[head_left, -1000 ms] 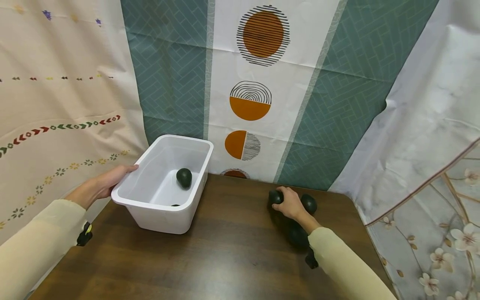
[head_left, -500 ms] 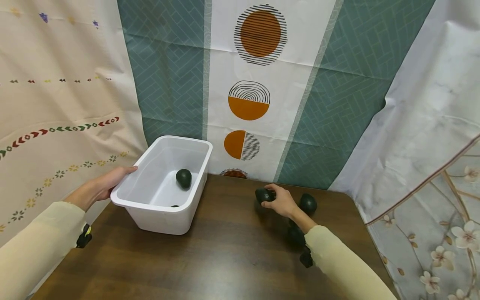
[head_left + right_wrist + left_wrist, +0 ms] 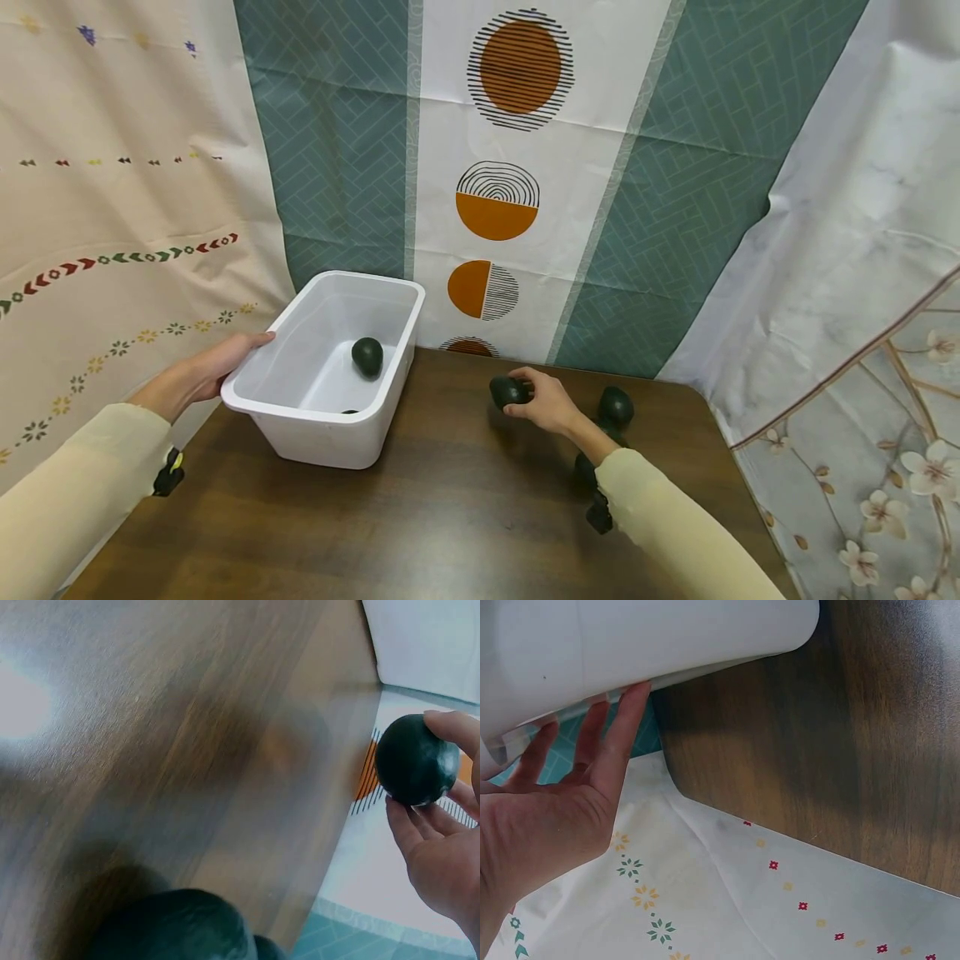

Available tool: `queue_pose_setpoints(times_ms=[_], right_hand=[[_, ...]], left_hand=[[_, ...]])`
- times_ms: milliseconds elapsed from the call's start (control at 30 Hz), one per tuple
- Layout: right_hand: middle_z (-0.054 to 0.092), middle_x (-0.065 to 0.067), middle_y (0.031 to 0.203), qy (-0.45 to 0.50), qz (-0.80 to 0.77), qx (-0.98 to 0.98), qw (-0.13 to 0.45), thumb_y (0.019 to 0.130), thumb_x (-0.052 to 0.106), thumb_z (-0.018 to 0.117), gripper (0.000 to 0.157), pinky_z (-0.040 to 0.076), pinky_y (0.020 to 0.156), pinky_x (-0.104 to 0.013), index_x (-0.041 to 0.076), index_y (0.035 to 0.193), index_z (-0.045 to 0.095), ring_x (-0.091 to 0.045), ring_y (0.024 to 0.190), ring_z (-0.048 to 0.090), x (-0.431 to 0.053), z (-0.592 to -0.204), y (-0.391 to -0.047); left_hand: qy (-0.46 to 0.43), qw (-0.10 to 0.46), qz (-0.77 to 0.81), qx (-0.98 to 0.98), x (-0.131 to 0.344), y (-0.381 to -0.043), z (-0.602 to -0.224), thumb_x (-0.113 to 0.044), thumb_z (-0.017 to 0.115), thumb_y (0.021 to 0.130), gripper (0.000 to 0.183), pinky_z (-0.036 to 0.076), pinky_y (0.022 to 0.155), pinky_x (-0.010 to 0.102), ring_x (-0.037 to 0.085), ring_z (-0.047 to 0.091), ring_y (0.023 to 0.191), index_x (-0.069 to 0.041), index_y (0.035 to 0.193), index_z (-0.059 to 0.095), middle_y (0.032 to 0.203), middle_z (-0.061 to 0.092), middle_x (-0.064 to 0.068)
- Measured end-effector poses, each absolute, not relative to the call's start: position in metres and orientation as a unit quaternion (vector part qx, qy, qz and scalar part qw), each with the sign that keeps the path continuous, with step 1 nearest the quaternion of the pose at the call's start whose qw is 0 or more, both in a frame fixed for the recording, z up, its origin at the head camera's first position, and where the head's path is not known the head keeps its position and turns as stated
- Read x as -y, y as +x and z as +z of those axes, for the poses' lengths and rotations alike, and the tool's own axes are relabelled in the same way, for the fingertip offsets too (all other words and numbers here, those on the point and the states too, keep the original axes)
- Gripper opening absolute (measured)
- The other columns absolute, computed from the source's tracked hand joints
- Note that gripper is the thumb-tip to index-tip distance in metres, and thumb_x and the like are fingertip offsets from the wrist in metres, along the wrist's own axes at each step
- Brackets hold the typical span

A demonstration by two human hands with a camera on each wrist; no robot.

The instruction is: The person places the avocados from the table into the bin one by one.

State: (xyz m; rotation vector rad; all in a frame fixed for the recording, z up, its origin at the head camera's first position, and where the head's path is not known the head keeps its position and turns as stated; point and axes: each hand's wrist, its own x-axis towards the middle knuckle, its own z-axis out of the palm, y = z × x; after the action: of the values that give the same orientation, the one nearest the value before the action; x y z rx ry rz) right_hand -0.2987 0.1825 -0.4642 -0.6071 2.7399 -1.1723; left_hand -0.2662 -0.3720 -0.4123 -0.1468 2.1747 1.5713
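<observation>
The held avocado [image 3: 508, 392] lies in the grasp of the right hand [image 3: 546, 404], at its left-hand side, so it sits between that hand and the tub [image 3: 322, 437]. A stretch of worktop [image 3: 465, 508] separates it from the tub's right wall; the two are well apart. The tub stands to the left, its mouth upward and its long axis running away from the person with a slight lean to the right, so a long side faces the held avocado.

The hands are well apart. The right is clamped on the held avocado: in the right wrist view the thumb presses one side and the fingers curl against the other. It looks lifted off the worktop, with a shadow below. In the head view it seems longer from left to right, but the fingers cover one end, so its long axis is not certain.

The left hand [image 3: 225, 360] grips the tub's left rim, on the side opposite the held avocado. The thumb lies over the rim, while in the left wrist view the fingertips meet the tub from outside. The right hand is plainly the nearer to the held avocado.

On the tub's floor lies an inner avocado [image 3: 367, 357]; a dark sliver [image 3: 350, 412] shows behind the near rim, too little to identify. To the right of the right hand lies a loose avocado [image 3: 616, 407], with more beside it partly hidden by the forearm; their count is unclear.
</observation>
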Motion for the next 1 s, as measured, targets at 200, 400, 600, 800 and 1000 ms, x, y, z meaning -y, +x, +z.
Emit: queue_pose_setpoints(times_ms=[200,400,600,800,1000], right_hand=[[0.064,-0.014,0.139,-0.218,-0.386,-0.894,0.056,0.090,0.019,0.087,0.061,0.057,0.096,-0.051,0.009,0.144,0.060,-0.038,0.125,0.064,-0.170,-0.462,-0.297],[0.065,-0.015,0.137,-0.232,-0.390,-0.890,0.053,0.089,0.020,0.089,0.061,0.057,0.095,-0.051,0.009,0.142,0.062,-0.038,0.124,0.064,-0.156,-0.460,-0.296],[0.066,-0.015,0.136,-0.245,-0.386,-0.887,0.057,0.088,0.020,0.089,0.061,0.057,0.096,-0.051,0.009,0.142,0.062,-0.037,0.123,0.065,-0.143,-0.459,-0.296],[0.066,-0.014,0.136,-0.257,-0.390,-0.882,0.069,0.089,0.019,0.088,0.059,0.057,0.097,-0.051,0.009,0.141,0.061,-0.035,0.123,0.065,-0.131,-0.459,-0.296],[0.065,-0.014,0.137,-0.263,-0.390,-0.879,0.073,0.090,0.019,0.087,0.060,0.056,0.098,-0.049,0.010,0.143,0.061,-0.033,0.122,0.065,-0.119,-0.461,-0.295]], left_hand=[[-0.054,0.227,0.572,-0.786,0.373,-0.266,-0.413,-0.047,0.024,0.114,0.075,0.057,0.092,0.048,0.028,0.065,0.112,0.010,0.161,0.008,0.138,0.051,0.026],[-0.055,0.223,0.567,-0.791,0.374,-0.267,-0.413,-0.047,0.024,0.114,0.075,0.057,0.092,0.048,0.028,0.064,0.112,0.010,0.161,0.008,0.141,0.049,0.028],[-0.051,0.223,0.564,-0.793,0.374,-0.267,-0.413,-0.048,0.025,0.114,0.076,0.057,0.092,0.047,0.029,0.063,0.114,0.010,0.161,0.008,0.142,0.048,0.028],[-0.049,0.225,0.566,-0.792,0.375,-0.267,-0.414,-0.049,0.026,0.114,0.077,0.057,0.091,0.046,0.029,0.063,0.114,0.010,0.161,0.008,0.141,0.049,0.027],[-0.048,0.224,0.565,-0.792,0.375,-0.268,-0.413,-0.049,0.025,0.114,0.077,0.057,0.092,0.046,0.029,0.063,0.114,0.010,0.160,0.008,0.143,0.047,0.029]])
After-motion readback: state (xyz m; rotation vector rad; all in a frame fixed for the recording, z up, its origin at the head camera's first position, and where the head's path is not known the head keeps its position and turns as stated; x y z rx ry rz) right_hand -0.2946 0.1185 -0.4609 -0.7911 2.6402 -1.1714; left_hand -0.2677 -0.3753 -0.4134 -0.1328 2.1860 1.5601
